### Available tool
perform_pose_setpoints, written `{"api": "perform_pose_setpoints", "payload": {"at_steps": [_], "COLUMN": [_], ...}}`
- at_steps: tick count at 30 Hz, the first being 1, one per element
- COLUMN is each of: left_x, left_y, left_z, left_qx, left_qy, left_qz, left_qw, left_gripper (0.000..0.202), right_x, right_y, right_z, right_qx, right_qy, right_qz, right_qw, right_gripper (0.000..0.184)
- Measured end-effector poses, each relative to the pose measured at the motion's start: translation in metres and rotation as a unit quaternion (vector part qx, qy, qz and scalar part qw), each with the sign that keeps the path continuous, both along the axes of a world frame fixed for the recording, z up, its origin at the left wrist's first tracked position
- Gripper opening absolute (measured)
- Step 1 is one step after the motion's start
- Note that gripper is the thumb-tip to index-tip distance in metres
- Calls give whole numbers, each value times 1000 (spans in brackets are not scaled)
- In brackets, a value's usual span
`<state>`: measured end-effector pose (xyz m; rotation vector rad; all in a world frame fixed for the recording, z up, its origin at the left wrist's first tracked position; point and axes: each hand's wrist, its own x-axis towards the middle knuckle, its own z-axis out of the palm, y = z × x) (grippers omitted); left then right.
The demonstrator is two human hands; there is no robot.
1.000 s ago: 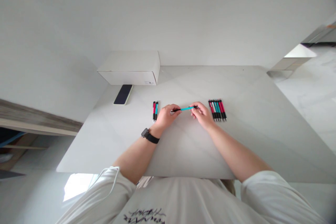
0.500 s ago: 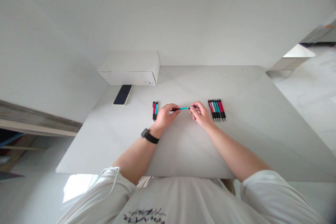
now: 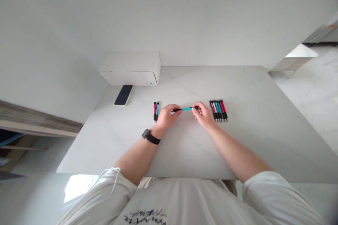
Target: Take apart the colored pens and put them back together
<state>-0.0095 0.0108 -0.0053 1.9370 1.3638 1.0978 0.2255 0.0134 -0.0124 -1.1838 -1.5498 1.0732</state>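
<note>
Beyond the fingers we saw a plain white wall rising behind a pale, marble-veined tabletop. Far to the left of the fingers ran a wooden ledge, while to their right lay a pale stone floor beneath a glossy panel. Below and left of them, a bright patch of light showed past the table's edge.

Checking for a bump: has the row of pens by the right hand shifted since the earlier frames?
No. The row of pens keeps the same place against the white box; no shift either way.
</note>
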Motion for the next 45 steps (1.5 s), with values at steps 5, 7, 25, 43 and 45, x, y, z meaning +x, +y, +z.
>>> {"api": "perform_pose_setpoints", "payload": {"at_steps": [5,7,25,43,45], "left_x": [-1,0,-3,-3,-3], "left_y": [1,1,1,2,2], "left_z": [-1,-2,4,3,3], "left_qx": [-4,-4,-3,-6,-6], "left_qy": [-5,-6,10,-10,-11], "left_qz": [7,7,12,28,25], "left_qw": [1000,1000,1000,1000,1000], "left_gripper": [16,17,11,14,14], "right_x": [1,2,17,44,42], "right_y": [3,4,23,26,25], "right_z": [-5,-5,0,1,2], "right_qx": [1,-10,-45,57,76], "right_qy": [19,38,241,-261,-277], "right_qz": [-17,-10,-106,-138,-137], "right_qw": [1000,999,964,954,948], "right_gripper": [41,40,32,24,23]}}
